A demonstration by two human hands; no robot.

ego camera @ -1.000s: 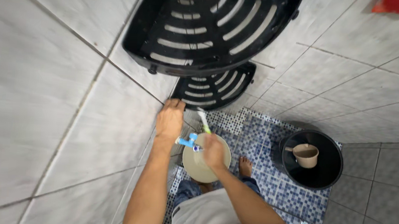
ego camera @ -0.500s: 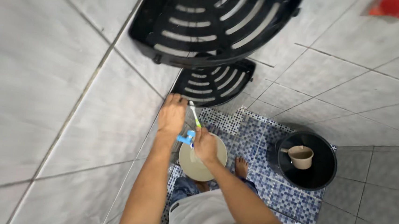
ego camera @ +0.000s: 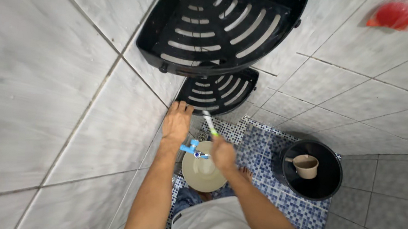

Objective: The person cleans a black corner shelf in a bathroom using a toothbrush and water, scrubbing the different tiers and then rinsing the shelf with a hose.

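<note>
closest to the camera, at the bottom of the view, the person's white shirt (ego camera: 215,223) and blue jeans (ego camera: 189,197) show, with both bare forearms reaching up and away. just beyond them a beige bucket (ego camera: 203,169) stands on the blue mosaic floor (ego camera: 259,149), under a small blue tap (ego camera: 189,147) that sticks out of the wall. the right hand (ego camera: 223,154) is above the bucket's far rim, closed around the handle of a toothbrush (ego camera: 210,123) with a white and green shaft; the brush end points up toward the lower black shelf (ego camera: 217,95) and lies just short of its front edge, though i cannot tell whether the bristles touch it. the left hand (ego camera: 177,122) lies flat and open against the grey tiled wall (ego camera: 72,86), its fingertips touching the near corner of that lower shelf, holding nothing. off to the right, well apart from the hands, a black bucket (ego camera: 312,170) sits on the floor with a beige scoop (ego camera: 303,165) inside it. farther up, a larger black slotted corner shelf (ego camera: 219,29) is fixed where the 2 walls meet. a red object (ego camera: 393,15) shows at the top right.
</note>
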